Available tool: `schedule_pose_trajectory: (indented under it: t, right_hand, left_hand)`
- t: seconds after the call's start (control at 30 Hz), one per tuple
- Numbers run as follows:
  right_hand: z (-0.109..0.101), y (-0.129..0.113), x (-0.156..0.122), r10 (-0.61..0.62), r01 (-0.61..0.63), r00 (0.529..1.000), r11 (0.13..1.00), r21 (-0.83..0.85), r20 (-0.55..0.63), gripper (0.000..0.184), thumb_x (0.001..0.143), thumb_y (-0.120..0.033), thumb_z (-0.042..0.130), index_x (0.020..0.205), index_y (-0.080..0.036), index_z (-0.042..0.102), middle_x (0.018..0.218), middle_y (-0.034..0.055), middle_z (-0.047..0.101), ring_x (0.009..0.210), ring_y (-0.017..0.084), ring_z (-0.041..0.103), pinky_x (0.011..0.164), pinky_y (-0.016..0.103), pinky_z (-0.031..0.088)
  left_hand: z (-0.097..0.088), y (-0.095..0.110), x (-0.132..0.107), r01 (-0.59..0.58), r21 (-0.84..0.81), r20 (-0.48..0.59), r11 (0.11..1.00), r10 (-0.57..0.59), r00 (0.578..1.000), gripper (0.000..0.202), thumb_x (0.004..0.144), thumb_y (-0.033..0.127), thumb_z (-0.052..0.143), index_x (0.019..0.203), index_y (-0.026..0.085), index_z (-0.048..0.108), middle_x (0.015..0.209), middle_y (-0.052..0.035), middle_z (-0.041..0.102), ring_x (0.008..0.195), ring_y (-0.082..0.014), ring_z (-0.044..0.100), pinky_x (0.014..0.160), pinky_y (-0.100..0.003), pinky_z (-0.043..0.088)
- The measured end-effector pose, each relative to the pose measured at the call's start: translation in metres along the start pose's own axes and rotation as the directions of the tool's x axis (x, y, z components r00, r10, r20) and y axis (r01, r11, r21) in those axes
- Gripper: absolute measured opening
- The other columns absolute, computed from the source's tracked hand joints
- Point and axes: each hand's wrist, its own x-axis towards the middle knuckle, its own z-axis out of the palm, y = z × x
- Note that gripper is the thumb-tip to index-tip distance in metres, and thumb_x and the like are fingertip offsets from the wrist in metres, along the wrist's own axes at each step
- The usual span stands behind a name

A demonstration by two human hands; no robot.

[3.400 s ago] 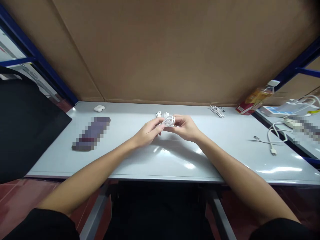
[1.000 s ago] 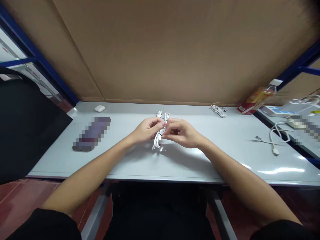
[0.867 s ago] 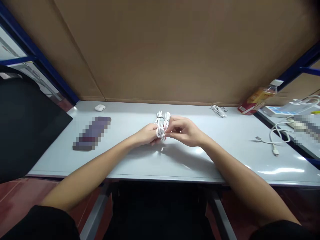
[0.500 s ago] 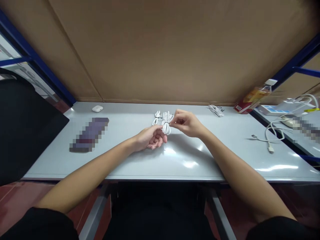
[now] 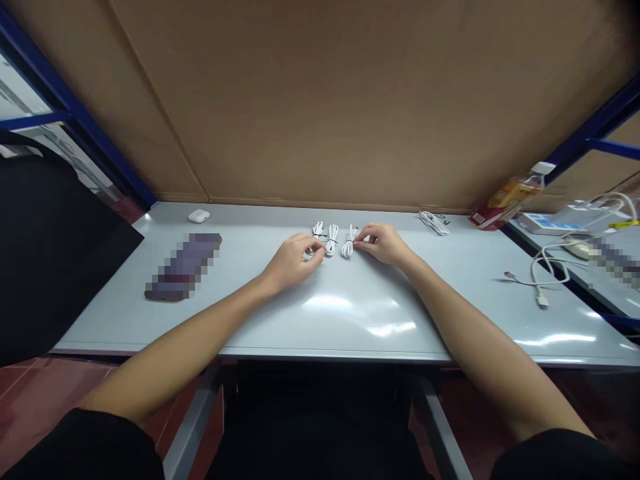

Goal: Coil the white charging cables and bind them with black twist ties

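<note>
Both hands at three bundled white cables, upper centre of the grey desk [image 5: 320, 327].

We count three cable bundles in a row: right hand [image 5: 384, 243] pinches the rightmost bundle [image 5: 348, 243], fingers closed on it; left hand [image 5: 293, 260] is curled, fingertips touching the leftmost bundle [image 5: 317, 232], grip unclear; the middle bundle [image 5: 331, 240] lies free. Around them: one earbud case [image 5: 199, 215] upper left, one blurred flat item [image 5: 184, 265], one loose coil [image 5: 434, 222], one bottle [image 5: 510, 197], one uncoiled cable [image 5: 537, 280] on the right. Nothing blocks the bundles.
</note>
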Motion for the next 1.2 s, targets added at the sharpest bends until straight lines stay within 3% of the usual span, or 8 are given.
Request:
schedule_pose_trajectory:
  t: [0.1,0.23,0.43,0.9,1.2]
  right_hand:
    - [0.006,0.002,0.001,-0.019,0.019,1.000,1.000,0.007,-0.012,0.016,0.086,-0.032,0.069,0.087,-0.021,0.081,0.099,0.0088,0.075,0.076,0.020,0.065,0.075,0.035,0.050]
    - [0.013,0.006,0.003,-0.066,0.067,0.997,0.997,0.038,-0.027,0.018,0.088,-0.032,0.068,0.090,-0.022,0.082,0.101,0.0088,0.076,0.079,0.021,0.067,0.077,0.036,0.052]
    - [0.020,0.012,0.008,-0.100,0.102,0.994,0.993,0.056,-0.039,0.017,0.087,-0.032,0.070,0.087,-0.023,0.084,0.098,0.0083,0.077,0.082,0.022,0.069,0.079,0.037,0.052]
    - [0.023,0.006,0.011,-0.128,0.128,0.992,0.991,-0.033,-0.009,0.021,0.091,-0.025,0.065,0.097,-0.021,0.084,0.103,0.0099,0.077,0.087,0.024,0.070,0.080,0.036,0.053]
    - [0.008,-0.015,-0.003,-0.005,-0.007,0.997,0.988,-0.151,-0.079,0.021,0.093,-0.031,0.065,0.100,-0.019,0.082,0.105,0.0119,0.075,0.076,0.022,0.067,0.076,0.039,0.052]
  left_hand:
    - [0.002,-0.011,0.003,-0.013,0.066,-0.033,0.998,0.015,0.999,0.030,0.093,0.036,0.061,0.116,0.021,0.074,0.122,-0.0097,0.064,0.114,-0.0246,0.061,0.098,-0.039,0.053]
    - [0.005,-0.019,0.005,-0.020,0.084,0.034,0.996,0.018,0.999,0.037,0.094,0.036,0.061,0.127,0.021,0.072,0.133,-0.0110,0.060,0.124,-0.0264,0.060,0.111,-0.044,0.048]
    - [0.008,-0.022,0.006,-0.051,0.069,0.066,0.996,0.046,0.997,0.030,0.094,0.035,0.061,0.117,0.021,0.074,0.131,-0.0102,0.062,0.124,-0.0264,0.062,0.112,-0.044,0.050]
    - [0.008,-0.022,0.005,-0.084,0.080,0.077,0.993,0.078,0.994,0.031,0.093,0.033,0.060,0.119,0.021,0.073,0.133,-0.0101,0.063,0.127,-0.0275,0.061,0.116,-0.045,0.046]
    - [0.007,-0.019,0.001,-0.097,0.107,0.102,0.990,0.086,0.991,0.030,0.094,0.032,0.060,0.120,0.023,0.072,0.133,-0.0101,0.062,0.129,-0.0280,0.059,0.116,-0.048,0.046]
